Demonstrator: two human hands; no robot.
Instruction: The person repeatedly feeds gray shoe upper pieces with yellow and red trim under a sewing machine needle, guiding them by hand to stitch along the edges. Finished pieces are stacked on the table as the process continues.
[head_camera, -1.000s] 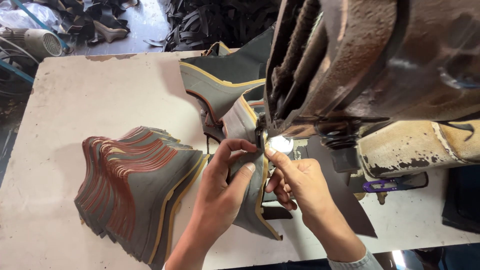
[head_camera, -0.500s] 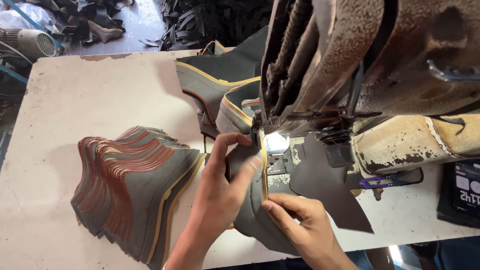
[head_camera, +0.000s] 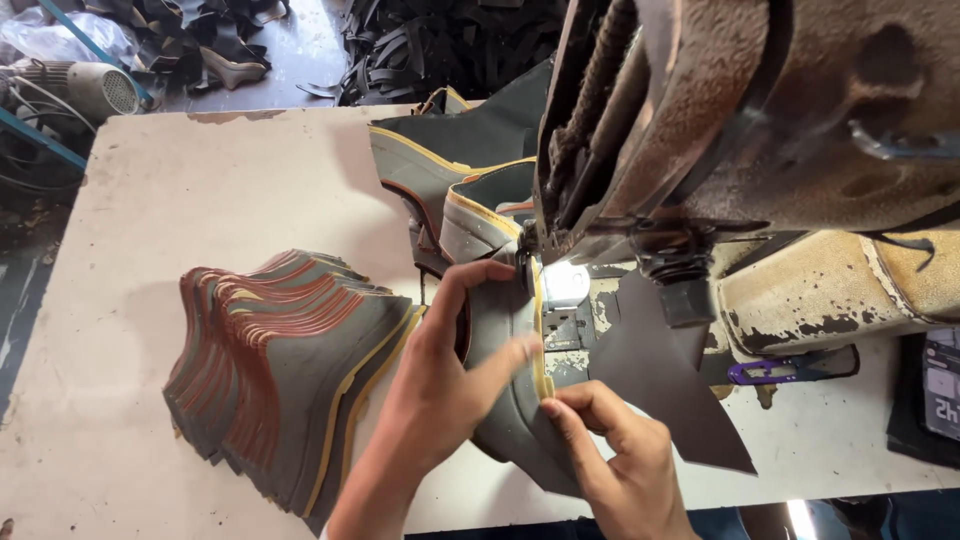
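Observation:
A grey leather piece with yellow edging (head_camera: 512, 400) lies under the needle of an old sewing machine (head_camera: 760, 130). My left hand (head_camera: 440, 370) presses flat on the piece, its fingers spread towards the needle. At the piece's near yellow edge, my right hand (head_camera: 610, 460) pinches the trim between thumb and fingers. A lit spot (head_camera: 562, 282) glows at the needle plate. Sewn grey pieces (head_camera: 450, 180) trail away behind the machine.
A fanned stack of several grey and red-brown cut pieces (head_camera: 290, 370) lies left of my hands on the pale table (head_camera: 200, 190). A dark leather flap (head_camera: 670, 390) hangs by the machine. Purple thread snips (head_camera: 770, 372) lie on the right. Black scraps (head_camera: 440, 40) cover the floor beyond.
My right hand has slid back along the yellow edge, away from the needle towards me. The left hand stays pressed on the piece.

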